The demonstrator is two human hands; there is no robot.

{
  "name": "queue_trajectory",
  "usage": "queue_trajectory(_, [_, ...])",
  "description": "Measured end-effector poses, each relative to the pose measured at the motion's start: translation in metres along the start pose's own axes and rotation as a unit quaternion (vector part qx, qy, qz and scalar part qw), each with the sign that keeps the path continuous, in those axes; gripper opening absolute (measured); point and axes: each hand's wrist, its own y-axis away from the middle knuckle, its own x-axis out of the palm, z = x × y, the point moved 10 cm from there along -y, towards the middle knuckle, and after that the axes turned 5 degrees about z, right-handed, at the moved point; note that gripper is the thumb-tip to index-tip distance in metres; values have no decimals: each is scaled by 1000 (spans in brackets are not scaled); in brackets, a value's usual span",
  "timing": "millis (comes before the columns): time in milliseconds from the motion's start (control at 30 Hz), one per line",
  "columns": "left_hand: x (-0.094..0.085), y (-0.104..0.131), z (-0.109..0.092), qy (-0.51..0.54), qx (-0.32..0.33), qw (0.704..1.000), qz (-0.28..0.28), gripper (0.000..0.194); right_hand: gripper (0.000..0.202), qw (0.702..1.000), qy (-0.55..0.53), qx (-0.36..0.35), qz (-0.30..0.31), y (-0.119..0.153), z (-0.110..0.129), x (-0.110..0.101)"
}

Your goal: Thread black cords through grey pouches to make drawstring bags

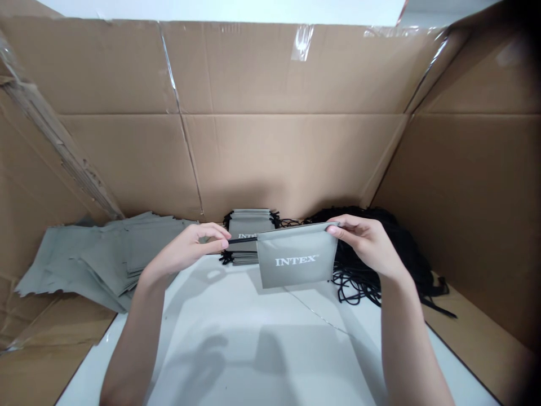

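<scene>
A grey pouch (298, 273) printed INTEX hangs in the air above the white table. My right hand (359, 234) pinches its upper right corner between thumb and fingers. To the left, my left hand (198, 243) is closed on a black cord (242, 240) that runs out of the pouch's upper left edge. The cord is drawn straight between hand and pouch. Whether it comes out at the right corner is hidden by my fingers. Behind the pouch stands a stack of similar grey pouches (249, 223) with black cord ends at their sides, partly covered.
Loose grey pouches (101, 256) lie in a spread heap at the left. A tangled pile of black cords (393, 242) sits at the right. Cardboard walls (287, 163) enclose the back and both sides of the white tabletop (262, 372). A thin thread (316, 316) lies on it.
</scene>
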Motion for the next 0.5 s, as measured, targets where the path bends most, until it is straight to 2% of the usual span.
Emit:
queue_trajectory(167, [-13, 5, 6, -5, 3, 1000, -23, 32, 23, 1000, -3, -2, -6, 1, -1, -5])
queue_trajectory(500, [-20, 8, 10, 0, -12, 999, -38, 33, 23, 1000, 11, -4, 9, -1, 1, -1])
